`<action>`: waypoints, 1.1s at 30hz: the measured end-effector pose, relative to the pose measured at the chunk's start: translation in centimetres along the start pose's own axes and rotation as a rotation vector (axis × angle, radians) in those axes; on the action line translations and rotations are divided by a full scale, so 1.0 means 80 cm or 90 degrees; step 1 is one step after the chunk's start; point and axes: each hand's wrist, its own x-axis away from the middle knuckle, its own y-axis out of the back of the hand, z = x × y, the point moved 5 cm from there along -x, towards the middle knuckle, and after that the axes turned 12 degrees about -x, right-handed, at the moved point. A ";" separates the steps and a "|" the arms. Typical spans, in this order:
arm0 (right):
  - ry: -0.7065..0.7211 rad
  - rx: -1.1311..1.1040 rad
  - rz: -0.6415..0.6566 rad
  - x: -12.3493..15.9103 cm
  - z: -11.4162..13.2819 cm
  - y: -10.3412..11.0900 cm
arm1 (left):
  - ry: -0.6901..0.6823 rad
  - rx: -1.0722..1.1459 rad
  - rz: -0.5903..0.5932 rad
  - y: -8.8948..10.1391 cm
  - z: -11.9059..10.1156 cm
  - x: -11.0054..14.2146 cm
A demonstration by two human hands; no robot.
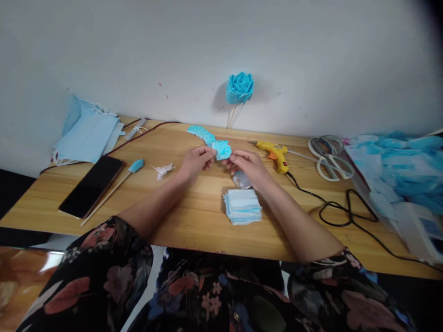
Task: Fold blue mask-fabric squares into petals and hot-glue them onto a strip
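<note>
My left hand (196, 162) and my right hand (248, 166) pinch a small folded blue fabric piece (222, 150) between their fingertips, just above the wooden table (194, 216). A row of overlapping blue fabric pieces (201, 134) lies just behind it, to the left. A stack of cut blue and white squares (242, 206) sits under my right wrist, with a small clear packet (241, 180) beside it. A finished blue fabric rose on a stick (239, 88) leans against the wall.
A yellow glue gun (276, 153) with a black cable (341, 210) and white scissors (330, 159) lie at the right. Blue scraps in a box (398, 170) fill the far right. A phone (92, 185), a stick with a blue bud (114, 189), white thread scraps (162, 170) and a stack of face masks (86, 136) are at the left.
</note>
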 end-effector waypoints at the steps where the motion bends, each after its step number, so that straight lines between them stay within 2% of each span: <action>1: -0.003 -0.003 0.010 0.000 0.000 0.000 | -0.001 0.002 0.001 0.000 0.000 0.000; 6: -0.012 0.026 0.043 0.001 -0.002 -0.003 | -0.004 0.015 -0.001 0.000 -0.001 0.001; 13: -0.015 0.031 -0.005 -0.003 -0.014 -0.003 | 0.011 0.039 0.038 -0.011 0.002 0.005; 18: -0.007 0.034 -0.036 -0.004 -0.014 0.000 | 0.014 0.053 0.096 -0.018 -0.001 0.010; 22: -0.009 0.035 -0.045 -0.004 -0.014 0.001 | 0.027 0.056 0.110 -0.020 0.000 0.011; 27: -0.011 0.034 -0.034 -0.002 -0.014 0.000 | 0.026 0.043 0.098 -0.018 0.004 0.008; 31: -0.027 0.042 0.016 -0.001 -0.005 0.003 | 0.025 0.040 0.066 -0.014 0.006 0.006; 33: -0.028 0.032 0.007 -0.003 -0.001 0.009 | 0.023 0.025 0.060 -0.013 0.007 0.006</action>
